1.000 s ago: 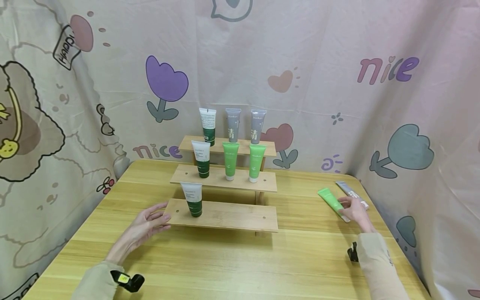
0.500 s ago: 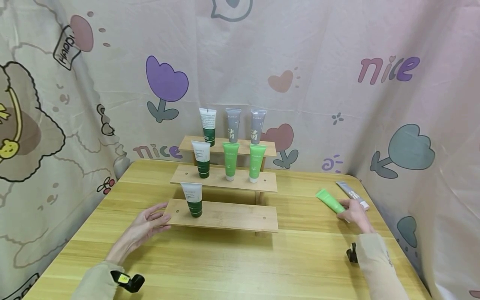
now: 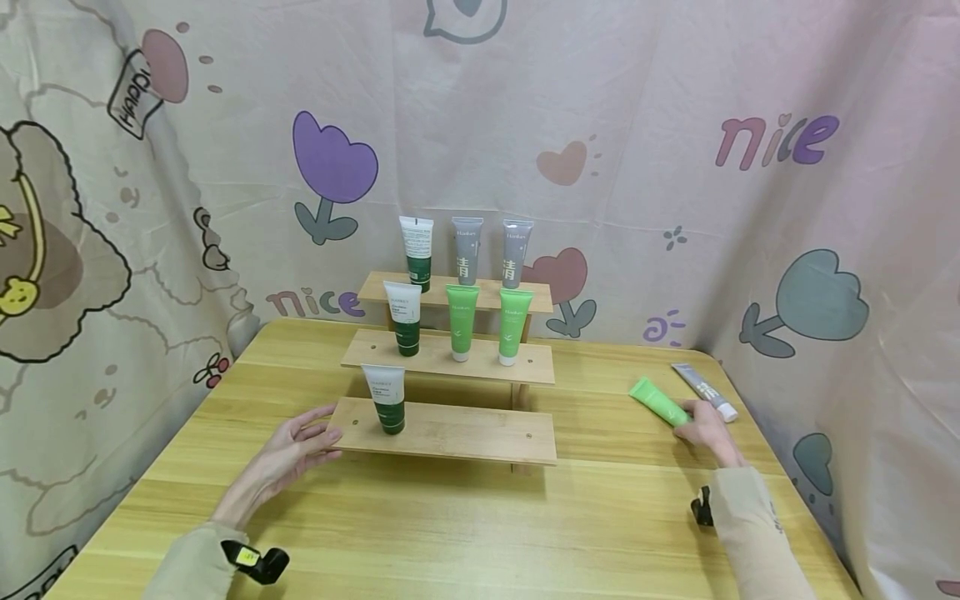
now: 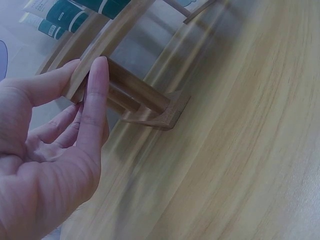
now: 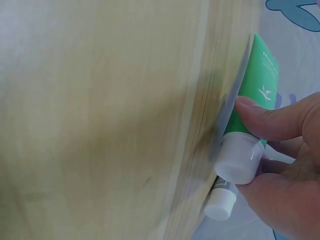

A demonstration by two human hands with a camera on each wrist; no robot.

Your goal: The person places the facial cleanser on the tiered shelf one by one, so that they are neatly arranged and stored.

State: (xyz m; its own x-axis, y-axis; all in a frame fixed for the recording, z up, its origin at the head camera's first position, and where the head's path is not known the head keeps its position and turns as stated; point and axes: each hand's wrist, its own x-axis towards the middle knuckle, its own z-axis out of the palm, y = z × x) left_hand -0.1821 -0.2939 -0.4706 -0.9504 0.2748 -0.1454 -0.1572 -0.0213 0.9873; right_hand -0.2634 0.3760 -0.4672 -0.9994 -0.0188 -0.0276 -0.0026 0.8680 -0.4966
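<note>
My left hand pinches the left end of the lowest board of a three-tier wooden display stand; the left wrist view shows thumb and fingers on either side of that board. Over at the right of the table, my right hand grips a green squeeze tube near its white cap, the thumb lying across the tube body. A grey squeeze tube lies just beyond it, its white cap showing under the green one in the right wrist view.
On the lowest tier stands a white-and-dark-green tube. The middle tier bears a similar tube and two green tubes; the top has another white-and-green tube and two grey ones. A printed curtain hangs behind the table.
My right fingers have closed on the green tube near its cap, and the tube has shifted slightly left. My left hand and the stand have stayed put.
</note>
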